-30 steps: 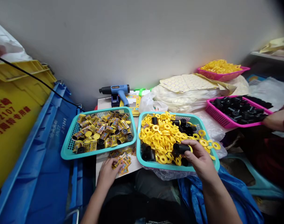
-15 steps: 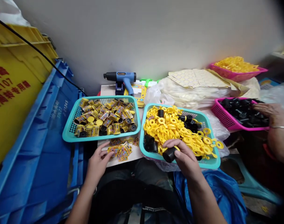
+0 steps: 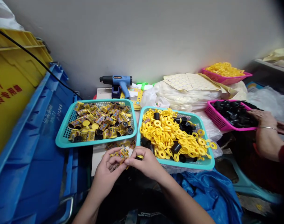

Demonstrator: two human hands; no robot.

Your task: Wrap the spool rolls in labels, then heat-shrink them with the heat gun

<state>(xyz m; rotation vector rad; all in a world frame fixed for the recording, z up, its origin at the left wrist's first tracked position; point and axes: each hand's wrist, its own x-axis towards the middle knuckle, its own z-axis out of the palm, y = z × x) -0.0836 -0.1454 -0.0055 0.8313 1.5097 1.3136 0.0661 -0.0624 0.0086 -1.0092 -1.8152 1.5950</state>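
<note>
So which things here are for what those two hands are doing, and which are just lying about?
Being worked with: left hand, right hand, printed yellow labels, black cylinders, yellow plastic rings, teal basket.
Just lying about: blue hot-air gun, blue crate, yellow crate.

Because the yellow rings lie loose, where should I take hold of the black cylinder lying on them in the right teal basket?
Pinch the curved side of the black cylinder from above. It lies tilted on the yellow rings, so that side shows. The right hand could come over the front rim of the teal basket.
</note>
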